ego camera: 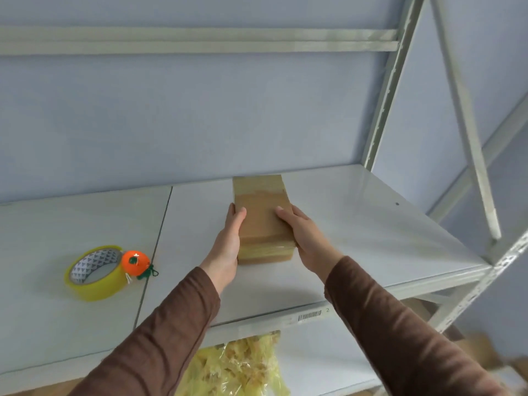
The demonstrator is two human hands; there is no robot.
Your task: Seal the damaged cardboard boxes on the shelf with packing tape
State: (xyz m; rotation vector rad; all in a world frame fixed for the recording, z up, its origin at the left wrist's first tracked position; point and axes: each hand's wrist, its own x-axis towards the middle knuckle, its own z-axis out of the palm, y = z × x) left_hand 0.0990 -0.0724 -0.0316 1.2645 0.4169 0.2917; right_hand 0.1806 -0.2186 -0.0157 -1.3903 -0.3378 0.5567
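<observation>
A small brown cardboard box (261,212) with yellowish tape bands across both ends lies on the white shelf board (357,224), its long side pointing away from me. My left hand (227,244) grips its left side, thumb on top. My right hand (305,235) grips its right side, thumb on the lid. A roll of yellow packing tape (95,272) lies on the shelf to the left, apart from both hands.
An orange round cutter with a green cord (135,262) leans against the tape roll. A metal upright (385,87) and a diagonal brace (468,121) stand at the right. A yellow plastic bag (243,367) lies on the shelf below, with brown cardboard (474,350) at the lower right.
</observation>
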